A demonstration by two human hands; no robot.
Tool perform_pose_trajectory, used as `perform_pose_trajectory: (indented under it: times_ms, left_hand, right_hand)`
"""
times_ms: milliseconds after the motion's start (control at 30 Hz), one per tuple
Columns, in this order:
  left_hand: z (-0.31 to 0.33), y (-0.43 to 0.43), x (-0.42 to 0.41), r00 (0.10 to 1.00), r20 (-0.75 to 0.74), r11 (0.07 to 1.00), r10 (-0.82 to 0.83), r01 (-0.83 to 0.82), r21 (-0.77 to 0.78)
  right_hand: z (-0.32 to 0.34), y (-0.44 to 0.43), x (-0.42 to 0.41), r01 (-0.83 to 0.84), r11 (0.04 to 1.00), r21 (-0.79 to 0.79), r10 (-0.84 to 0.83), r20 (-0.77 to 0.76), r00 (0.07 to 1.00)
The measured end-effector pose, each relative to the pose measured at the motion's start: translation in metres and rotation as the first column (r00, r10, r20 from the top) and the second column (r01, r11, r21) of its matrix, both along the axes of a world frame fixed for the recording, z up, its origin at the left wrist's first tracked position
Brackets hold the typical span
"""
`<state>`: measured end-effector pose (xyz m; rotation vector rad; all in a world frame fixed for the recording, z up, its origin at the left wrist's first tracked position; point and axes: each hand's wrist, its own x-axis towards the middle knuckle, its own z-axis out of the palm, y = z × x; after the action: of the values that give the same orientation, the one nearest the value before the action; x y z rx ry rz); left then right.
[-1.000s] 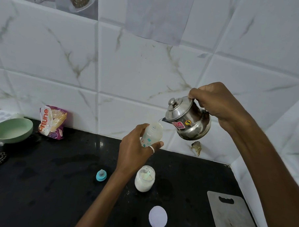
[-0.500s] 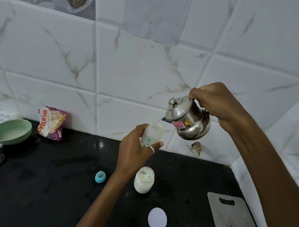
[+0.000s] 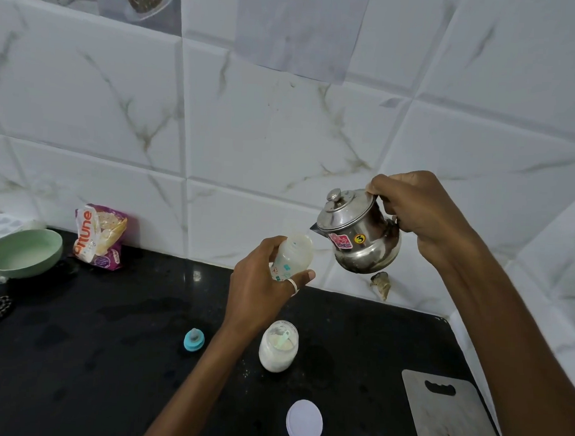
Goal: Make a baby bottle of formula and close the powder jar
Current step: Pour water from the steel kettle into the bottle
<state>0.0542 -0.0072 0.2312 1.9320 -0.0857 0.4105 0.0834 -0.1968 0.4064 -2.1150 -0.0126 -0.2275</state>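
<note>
My left hand [image 3: 260, 282] hides the translucent baby bottle's [image 3: 294, 256] base; I can't see any pouring stream.

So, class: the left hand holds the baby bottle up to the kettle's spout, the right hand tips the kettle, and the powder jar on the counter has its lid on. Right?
Not quite. In the head view the powder jar is open, and its white lid lies on the counter nearby. The rest is right: left hand, baby bottle, right hand, kettle.
</note>
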Motion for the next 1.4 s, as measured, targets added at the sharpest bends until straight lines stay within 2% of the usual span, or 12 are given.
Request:
perform_pose_trajectory:
  times_ms: [367,467,633,900,1167,1400]
  left_hand:
    - [0.002,-0.007,0.004,1.000,-0.009,1.000,-0.009,0.009,-0.006]
    - [0.001,-0.010,0.003,1.000,-0.007,1.000,-0.019,0.019,-0.017]
    - [-0.006,-0.012,-0.001,0.999,-0.025,0.999,-0.035,0.035,-0.017]
    - [-0.028,-0.026,-0.012,0.994,-0.098,0.999,-0.044,0.041,-0.036]
    - [-0.059,-0.042,-0.022,0.984,-0.172,0.997,-0.042,0.029,-0.076]
    - [-0.084,-0.044,-0.037,0.968,-0.251,0.998,0.010,-0.026,-0.061]
  right_hand:
    - [-0.038,-0.016,-0.004,0.120,0.940,0.319,-0.116,-0.031,0.993]
    - [-0.055,-0.023,-0.006,0.135,0.866,0.482,-0.132,-0.041,0.990]
    - [-0.094,-0.037,-0.007,0.194,0.671,0.715,-0.171,-0.106,0.980]
    - [-0.169,-0.069,-0.005,0.284,0.591,0.755,-0.283,-0.136,0.949]
    - [-0.246,-0.093,0.003,0.354,0.546,0.759,-0.311,-0.209,0.927]
    - [-0.317,-0.105,0.010,0.387,0.573,0.722,-0.244,-0.301,0.922]
